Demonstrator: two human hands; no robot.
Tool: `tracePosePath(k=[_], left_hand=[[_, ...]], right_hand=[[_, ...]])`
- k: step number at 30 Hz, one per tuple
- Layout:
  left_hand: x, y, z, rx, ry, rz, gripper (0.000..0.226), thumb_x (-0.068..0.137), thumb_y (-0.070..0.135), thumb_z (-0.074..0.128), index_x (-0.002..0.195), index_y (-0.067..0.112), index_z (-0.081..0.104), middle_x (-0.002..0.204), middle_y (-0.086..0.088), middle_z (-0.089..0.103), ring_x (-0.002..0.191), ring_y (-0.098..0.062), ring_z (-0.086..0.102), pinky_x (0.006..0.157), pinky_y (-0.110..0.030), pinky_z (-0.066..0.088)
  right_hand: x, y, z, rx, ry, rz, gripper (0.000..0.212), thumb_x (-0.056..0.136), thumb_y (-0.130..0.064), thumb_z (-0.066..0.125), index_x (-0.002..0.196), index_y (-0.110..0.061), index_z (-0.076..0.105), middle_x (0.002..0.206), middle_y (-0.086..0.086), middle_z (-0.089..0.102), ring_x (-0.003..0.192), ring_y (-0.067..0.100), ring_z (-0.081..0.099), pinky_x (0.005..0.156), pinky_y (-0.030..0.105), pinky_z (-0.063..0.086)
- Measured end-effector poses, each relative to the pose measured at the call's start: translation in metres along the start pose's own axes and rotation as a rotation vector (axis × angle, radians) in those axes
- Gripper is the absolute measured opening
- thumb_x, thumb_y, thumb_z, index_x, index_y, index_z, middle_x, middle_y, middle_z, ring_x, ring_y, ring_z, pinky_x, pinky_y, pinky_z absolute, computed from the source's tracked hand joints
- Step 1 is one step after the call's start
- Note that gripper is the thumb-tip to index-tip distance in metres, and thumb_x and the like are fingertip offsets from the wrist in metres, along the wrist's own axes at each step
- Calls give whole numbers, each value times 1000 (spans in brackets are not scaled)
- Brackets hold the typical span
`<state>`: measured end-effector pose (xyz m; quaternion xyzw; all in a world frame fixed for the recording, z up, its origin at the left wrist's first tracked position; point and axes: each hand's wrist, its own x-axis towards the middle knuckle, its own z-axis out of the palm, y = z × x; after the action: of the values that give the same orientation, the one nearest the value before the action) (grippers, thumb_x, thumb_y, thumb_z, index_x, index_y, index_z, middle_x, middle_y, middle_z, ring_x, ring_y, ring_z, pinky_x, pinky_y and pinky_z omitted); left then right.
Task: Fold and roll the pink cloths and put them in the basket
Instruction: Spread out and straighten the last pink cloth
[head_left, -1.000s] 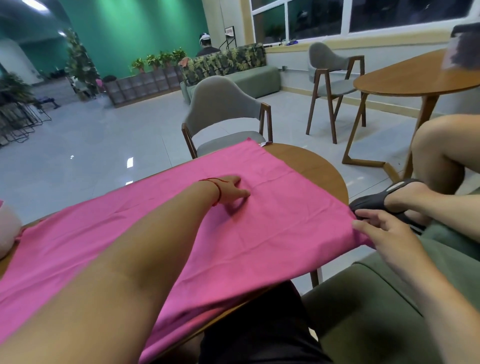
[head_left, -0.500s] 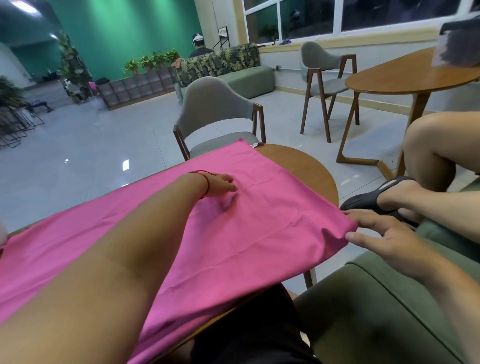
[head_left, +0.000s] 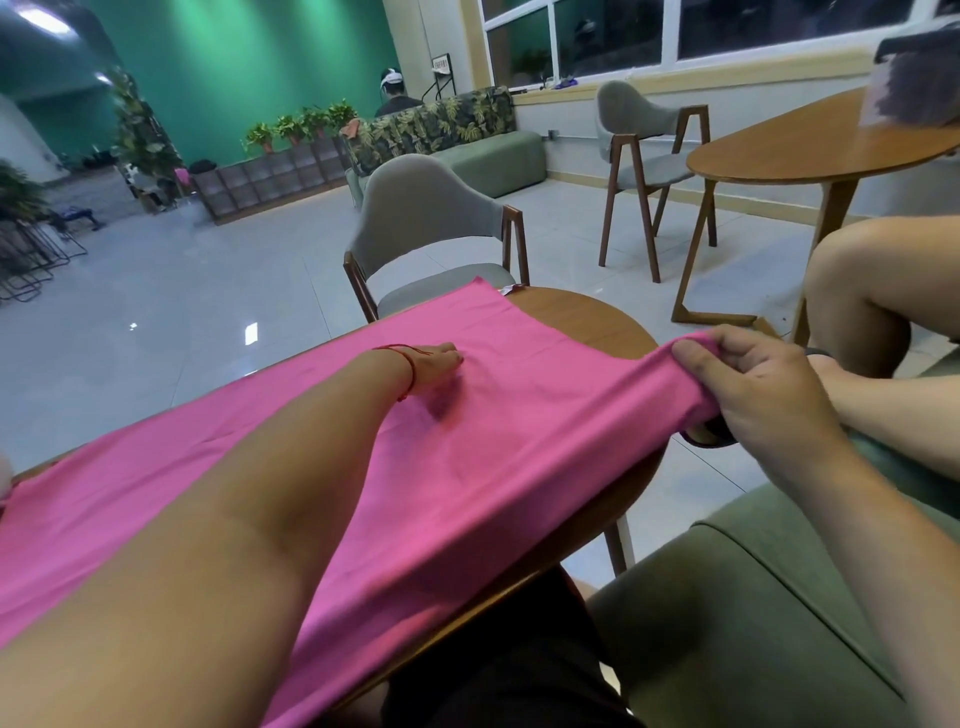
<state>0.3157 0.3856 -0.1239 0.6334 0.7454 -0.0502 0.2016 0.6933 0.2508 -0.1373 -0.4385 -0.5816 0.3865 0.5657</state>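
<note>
Big plain pink cloth (head_left: 519, 441) runs as a long band from the lower left of the frame to the right of centre, spread flat over most of the round brown wooden table (head_left: 587, 317). Its near edge hangs over the table rim toward my lap, and its far corner sits at centre frame near the table's far edge. Olive-green upholstered seat (head_left: 753, 597) fills the lower right, beside my black shorts (head_left: 509, 665) at bottom centre. Grey padded chair with a dark wooden frame (head_left: 421, 218) stands just behind the table, upper centre. A second round wooden table (head_left: 810, 150) is at upper right, with another grey wooden-framed chair (head_left: 639, 135) to its left. Another person's bare bent leg (head_left: 857, 280) is at the right edge. My hands are well apart, both on the cloth. My left hand (head_left: 436, 364) reaches across from lower left and lies palm down on the cloth around centre frame, fingers straight and pressing the fabric to the tabletop. My right hand (head_left: 753, 384), right of centre, has thumb and curled fingers clamped on the cloth's bunched right end, holding it off the table's right rim, so the fabric looks stretched between the two hands. Thin red string bracelet (head_left: 410, 366) sits on my left wrist.
</note>
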Motion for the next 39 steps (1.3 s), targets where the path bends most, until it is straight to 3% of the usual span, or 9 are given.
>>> tracePosePath(k=[3,7,12,17,21,26,31,34,39], left_hand=[[1,-1,3,-11,32,-11,50,108,54,26,149,33,45,158,-11,44,139,-34,47,119,-57,34],[2,-3,6,-20,53,3,49,108,52,25,147,33,47,155,-10,46,134,-34,51,117,-52,37],[2,-2,12,11,101,42,50,109,45,25,149,26,49,157,-10,46,139,-32,48,121,-47,32],[6,-12,17,91,142,78,53,105,49,22,149,35,49,160,-5,44,142,-28,47,121,-43,30],[6,-16,23,115,125,133,54,109,45,18,161,38,32,172,3,24,156,-22,27,128,-39,14],[11,-21,39,124,103,135,56,111,43,10,167,35,9,175,3,-1,161,-29,1,130,-44,-2],[-19,-42,38,-62,325,270,61,106,46,21,160,26,39,168,-1,33,156,-24,26,129,-39,15],[-54,-92,41,-84,462,246,60,100,49,26,146,23,56,153,-3,54,141,-26,47,121,-40,33],[-103,-206,61,-118,534,21,60,97,53,28,132,19,63,136,-8,64,126,-30,58,111,-44,44]], right_hand=[[3,-16,-1,-15,58,-32,16,101,-34,71,100,-21,80,81,-1,77,74,19,66,71,43,59],[4,-20,-10,13,93,42,18,100,-35,74,96,-19,80,80,16,72,69,51,59,66,74,59],[3,-7,-17,-72,-2,180,11,102,-26,70,103,-24,80,90,0,81,78,18,74,56,34,60],[-9,10,-21,-97,-127,304,17,101,-32,71,113,-26,81,103,-4,82,98,17,77,91,39,57],[-16,21,-25,-174,-73,346,18,100,-29,71,96,-16,82,86,5,79,82,25,71,73,36,50],[-14,24,-32,-363,22,350,37,94,-20,68,65,-3,52,60,6,38,61,24,36,64,37,27],[-13,29,-28,-739,7,378,18,89,-47,75,93,-30,69,85,-7,70,82,20,65,80,45,58],[-10,30,-19,-845,-6,325,37,84,-63,67,114,-44,58,107,-13,66,100,22,64,85,52,61],[2,19,23,-860,-122,170,35,97,-51,64,129,-37,60,126,-6,66,107,18,63,88,47,58]])
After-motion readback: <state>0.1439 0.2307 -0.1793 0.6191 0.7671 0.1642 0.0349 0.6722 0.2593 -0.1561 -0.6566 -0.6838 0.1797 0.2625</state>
